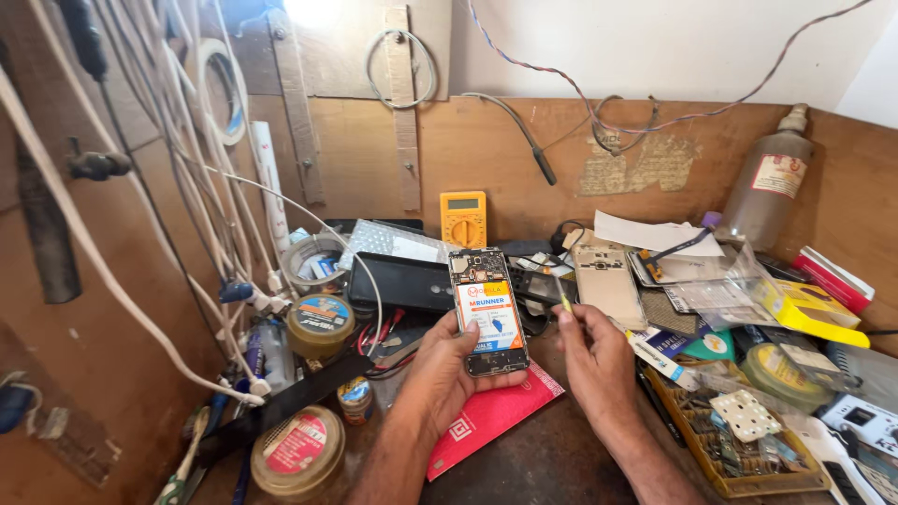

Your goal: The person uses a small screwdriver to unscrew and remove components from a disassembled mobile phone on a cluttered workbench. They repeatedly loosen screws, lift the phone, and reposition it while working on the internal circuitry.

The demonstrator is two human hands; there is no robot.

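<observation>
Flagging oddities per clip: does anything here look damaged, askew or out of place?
Yes. The phone in the left hand has no back cover, leaving its battery and circuit board exposed. The right hand holds a thin tool beside it. The workbench is heavily cluttered.

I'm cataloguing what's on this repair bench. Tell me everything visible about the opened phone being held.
The opened phone has its back cover off, facing the camera. A circuit board with a camera module fills the top; below sits a battery with a white, orange and blue label. It stands nearly upright, tilted slightly, above a red booklet. The left hand grips it from below; the right hand holds a thin yellow-tipped tool beside its right edge.
</observation>
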